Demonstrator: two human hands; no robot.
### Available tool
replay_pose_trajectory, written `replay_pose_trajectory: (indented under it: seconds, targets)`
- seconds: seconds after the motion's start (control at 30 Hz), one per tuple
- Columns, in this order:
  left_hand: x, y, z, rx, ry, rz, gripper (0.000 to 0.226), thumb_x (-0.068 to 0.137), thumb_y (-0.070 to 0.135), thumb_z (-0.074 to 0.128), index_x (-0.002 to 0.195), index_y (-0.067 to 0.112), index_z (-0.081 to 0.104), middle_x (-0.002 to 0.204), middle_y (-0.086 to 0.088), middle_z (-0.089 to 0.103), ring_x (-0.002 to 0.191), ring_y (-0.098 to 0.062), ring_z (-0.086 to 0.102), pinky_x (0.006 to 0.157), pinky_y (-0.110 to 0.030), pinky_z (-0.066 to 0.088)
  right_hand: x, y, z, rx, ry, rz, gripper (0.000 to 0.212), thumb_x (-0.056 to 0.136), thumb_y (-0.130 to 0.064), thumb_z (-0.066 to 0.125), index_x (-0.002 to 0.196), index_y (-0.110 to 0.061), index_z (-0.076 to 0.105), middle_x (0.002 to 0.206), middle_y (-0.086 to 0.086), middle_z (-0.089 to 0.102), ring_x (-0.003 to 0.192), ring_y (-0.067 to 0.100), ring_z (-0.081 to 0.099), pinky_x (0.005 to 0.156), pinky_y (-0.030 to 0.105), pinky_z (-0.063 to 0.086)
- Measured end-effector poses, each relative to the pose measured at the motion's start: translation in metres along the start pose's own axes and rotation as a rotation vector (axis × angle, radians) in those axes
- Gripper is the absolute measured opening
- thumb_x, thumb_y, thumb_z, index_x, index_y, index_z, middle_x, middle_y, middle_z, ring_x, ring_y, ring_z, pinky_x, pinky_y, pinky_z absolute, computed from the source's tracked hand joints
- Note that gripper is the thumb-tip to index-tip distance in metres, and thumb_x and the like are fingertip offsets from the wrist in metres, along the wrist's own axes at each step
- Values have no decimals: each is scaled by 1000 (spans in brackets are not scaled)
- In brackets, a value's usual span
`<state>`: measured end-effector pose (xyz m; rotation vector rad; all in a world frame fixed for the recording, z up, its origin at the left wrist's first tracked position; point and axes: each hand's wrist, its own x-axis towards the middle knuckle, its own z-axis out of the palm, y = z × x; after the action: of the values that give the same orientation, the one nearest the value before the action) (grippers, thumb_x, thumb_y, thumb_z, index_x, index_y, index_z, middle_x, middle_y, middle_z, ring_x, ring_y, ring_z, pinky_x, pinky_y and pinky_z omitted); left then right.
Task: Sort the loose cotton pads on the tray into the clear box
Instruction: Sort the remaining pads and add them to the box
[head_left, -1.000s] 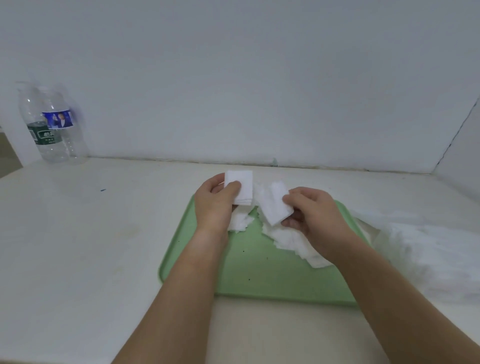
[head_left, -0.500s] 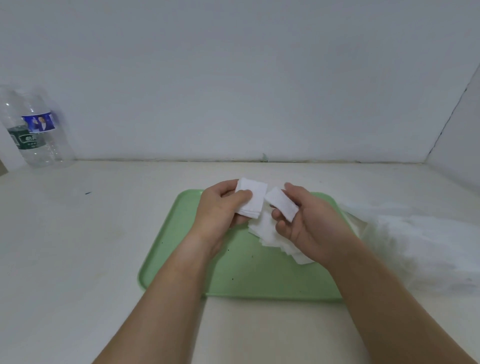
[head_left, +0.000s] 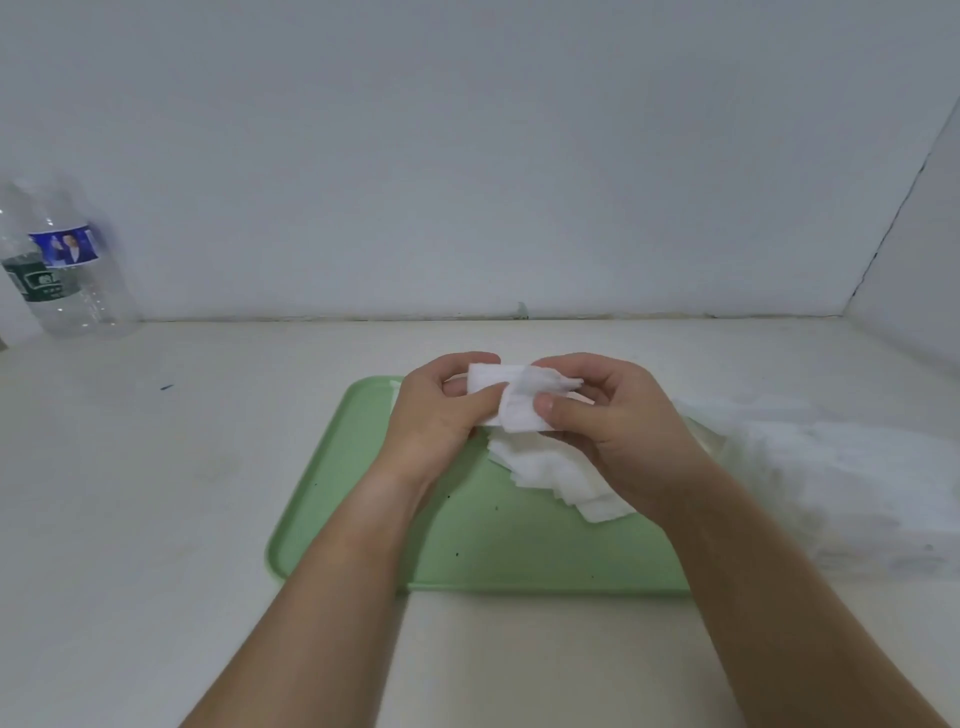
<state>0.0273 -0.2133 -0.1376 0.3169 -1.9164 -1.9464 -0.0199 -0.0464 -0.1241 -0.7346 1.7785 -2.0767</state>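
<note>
Both hands meet above the green tray (head_left: 363, 519). The left hand (head_left: 436, 415) grips a small stack of cotton pads (head_left: 488, 376), and the right hand (head_left: 608, 415) pinches one pad (head_left: 519, 415) against it. More pads (head_left: 561, 478) lie on the tray below.

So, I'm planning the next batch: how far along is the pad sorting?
Done: nothing I can confirm; the hazy clear thing right of the tray is too blurred to identify. In hand: the left hand and right hand pinch a small stack above the tray. Left: a loose pile of pads lies on the tray, to be gathered and boxed.
</note>
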Motion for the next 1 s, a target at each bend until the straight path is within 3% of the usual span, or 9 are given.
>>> replay_pose_trajectory:
  seconds: [0.17,0.5,0.63,0.77,0.8,0.87,1.0]
  targets:
    - [-2,1,3,-14,-84,10,25,83,0,75,105,14,74,86,-5,79,70,-12,70,67,-25,56,1,-1,-1,-47,137,39,27,82,-1,77,107,-8,70,92,8,78,82,20,74,64,24,57]
    - [-5,0,7,-52,-148,-9,30,94,-4,52,103,13,76,80,-2,75,69,-10,69,62,-20,54,2,5,-2,-138,268,53,17,80,-3,80,92,-7,69,76,7,75,75,22,74,72,34,61]
    - [-3,1,9,-65,-144,-32,24,97,5,54,100,13,76,86,-5,77,77,-16,71,66,-25,58,3,7,-1,-180,312,83,20,80,-6,81,95,-7,68,85,13,75,81,32,74,72,38,61]
    - [-3,3,8,-132,-133,-59,26,97,33,63,93,13,78,94,-18,77,84,-23,73,80,-39,59,4,9,3,-276,347,97,24,79,-15,83,95,-12,65,79,3,67,61,9,63,51,18,47]
    - [-4,2,7,-108,-125,-37,24,91,37,71,94,14,78,94,-17,76,84,-22,73,83,-41,59,5,9,5,-324,360,96,27,77,-20,84,93,-14,63,77,-1,60,60,7,57,52,18,43]
    - [-5,3,4,-69,-84,8,21,83,23,83,102,17,76,94,-8,79,86,-20,74,83,-38,59,10,6,10,-430,368,70,35,74,-32,87,87,-17,58,74,-6,51,61,7,49,56,19,37]
    - [2,7,-13,-162,203,9,24,86,10,78,109,14,72,96,-5,79,82,-23,76,68,-33,62,23,-7,24,-575,365,-23,24,84,-37,77,81,-20,60,65,-12,52,59,5,49,60,21,37]
